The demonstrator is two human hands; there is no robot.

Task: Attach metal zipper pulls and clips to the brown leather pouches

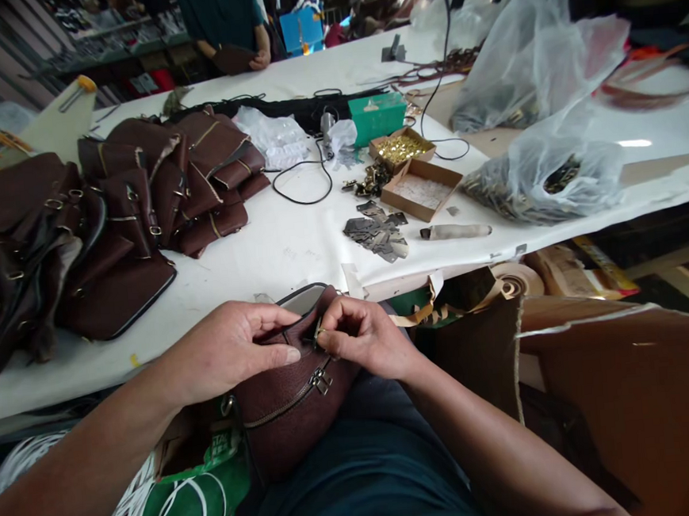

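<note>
A brown leather bag (299, 436) rests on my lap against the table's front edge, its zipper (276, 412) running across the side with metal pulls (321, 381). My left hand (226, 351) holds the bag's upper edge, thumb on the outside and fingers over the rim. With thumb and forefinger, my right hand (370, 337) pinches a small metal fitting (318, 333) against the leather near the top edge. Part of the fitting is hidden by the fingers. A pale lining (306, 299) shows at the bag's opening.
Brown leather bags (125, 283) pile on the white table (227, 279) at left. Thin metal plates (378, 235), a box of gold-coloured pieces (399, 149), another cardboard box (422, 188) and plastic bags (544, 182) lie right. A large carton (630, 394) stands low right. A person (224, 21) works opposite.
</note>
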